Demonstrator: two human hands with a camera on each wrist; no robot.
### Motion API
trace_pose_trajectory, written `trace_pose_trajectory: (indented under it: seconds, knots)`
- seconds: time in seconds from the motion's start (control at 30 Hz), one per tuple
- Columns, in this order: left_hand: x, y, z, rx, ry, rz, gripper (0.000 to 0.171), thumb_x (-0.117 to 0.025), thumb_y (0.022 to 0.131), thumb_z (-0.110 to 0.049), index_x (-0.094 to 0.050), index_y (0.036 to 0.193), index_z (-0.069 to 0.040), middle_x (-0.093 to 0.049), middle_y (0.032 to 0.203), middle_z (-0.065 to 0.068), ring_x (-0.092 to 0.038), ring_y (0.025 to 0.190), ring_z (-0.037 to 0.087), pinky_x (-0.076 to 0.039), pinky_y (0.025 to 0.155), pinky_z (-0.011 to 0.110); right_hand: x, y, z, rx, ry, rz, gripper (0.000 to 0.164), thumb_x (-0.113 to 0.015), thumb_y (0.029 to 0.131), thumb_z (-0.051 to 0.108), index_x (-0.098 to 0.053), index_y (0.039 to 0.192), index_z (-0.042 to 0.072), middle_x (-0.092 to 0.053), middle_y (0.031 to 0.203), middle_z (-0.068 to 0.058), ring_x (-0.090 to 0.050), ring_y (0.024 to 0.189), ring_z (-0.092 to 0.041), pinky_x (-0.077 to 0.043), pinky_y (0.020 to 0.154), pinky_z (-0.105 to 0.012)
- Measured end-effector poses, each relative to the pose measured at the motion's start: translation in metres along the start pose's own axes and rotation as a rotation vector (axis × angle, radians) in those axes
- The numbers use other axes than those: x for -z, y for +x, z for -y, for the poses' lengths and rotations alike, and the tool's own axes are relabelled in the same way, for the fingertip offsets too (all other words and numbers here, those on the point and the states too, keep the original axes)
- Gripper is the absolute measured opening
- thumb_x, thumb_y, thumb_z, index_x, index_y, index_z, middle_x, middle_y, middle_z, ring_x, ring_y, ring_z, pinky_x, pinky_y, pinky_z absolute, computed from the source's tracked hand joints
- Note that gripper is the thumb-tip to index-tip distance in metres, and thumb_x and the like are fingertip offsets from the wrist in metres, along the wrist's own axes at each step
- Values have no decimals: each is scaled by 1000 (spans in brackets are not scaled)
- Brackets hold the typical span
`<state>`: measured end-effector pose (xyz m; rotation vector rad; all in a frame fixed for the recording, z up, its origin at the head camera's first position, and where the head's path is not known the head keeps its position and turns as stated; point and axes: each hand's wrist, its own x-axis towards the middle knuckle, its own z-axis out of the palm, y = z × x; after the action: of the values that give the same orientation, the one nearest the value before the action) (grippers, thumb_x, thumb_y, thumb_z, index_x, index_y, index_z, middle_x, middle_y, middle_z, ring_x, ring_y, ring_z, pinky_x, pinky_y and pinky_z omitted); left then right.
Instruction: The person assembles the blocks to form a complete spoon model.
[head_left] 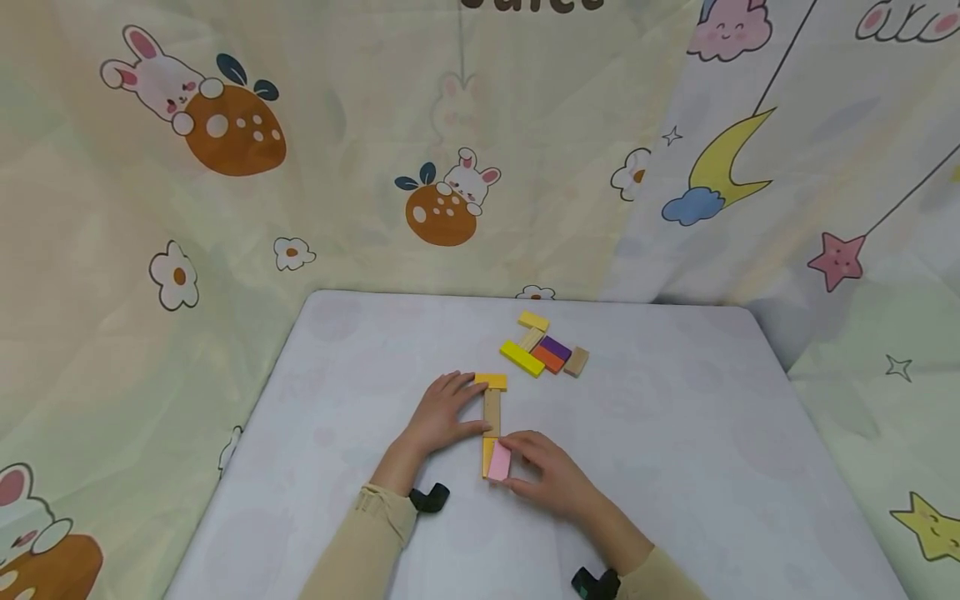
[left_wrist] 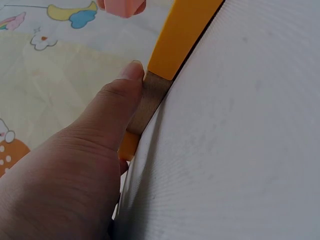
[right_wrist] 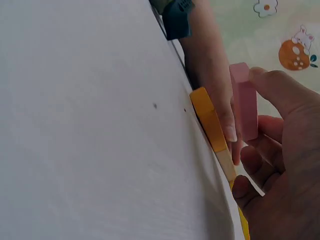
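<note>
Above the near orange block (head_left: pixel 487 452): pink block (head_left: pixel 499 462), long axis roughly parallel, pinched by right hand (head_left: pixel 551 473); to its left, left hand (head_left: pixel 444 414), fingers extended.

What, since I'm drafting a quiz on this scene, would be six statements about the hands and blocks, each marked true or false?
1. The right hand holds the pink block. True.
2. The left hand is clear of every block. False: it touches the near row of blocks.
3. The pink block lies flat on the table. False: the right wrist view shows it held up, apart from the row.
4. The row's middle block is plain wood. True.
5. Purple appears in the row. False: the purple block lies in the farther group.
6. The bright yellow block lies in the farther group. True.
</note>
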<state>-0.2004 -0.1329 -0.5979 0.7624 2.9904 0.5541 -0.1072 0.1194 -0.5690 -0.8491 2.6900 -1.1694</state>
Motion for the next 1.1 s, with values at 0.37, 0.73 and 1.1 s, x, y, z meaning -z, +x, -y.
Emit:
trace_pose_trajectory:
  seconds: [0.37, 0.73, 1.1]
  knots:
    - [4, 0, -2, 13, -4, 15, 79, -58, 84, -72, -42, 150, -33, -36, 159, -1, -26, 150, 27, -17, 125, 47, -14, -12, -1, 236, -76, 75, 57, -71, 88, 49, -59, 138, 24, -57, 134, 12, -54, 121, -8, -51, 101, -34]
    - [-1, -1, 0, 6, 1, -1, 80, -53, 84, -76, -42, 150, -33, -37, 158, -1, -27, 149, 27, -19, 124, 48, -21, -12, -8, 424, -126, 7, 58, -78, 84, 42, -61, 135, 21, -59, 134, 11, -55, 115, -7, -49, 95, -26]
    - [1, -1, -2, 8, -5, 18, 79, -53, 85, -75, -41, 151, -33, -35, 159, -2, -26, 150, 27, -18, 125, 47, -21, -13, -6, 368, -152, 71, 51, -75, 86, 45, -63, 131, 25, -57, 135, 11, -51, 121, -6, -48, 100, -30]
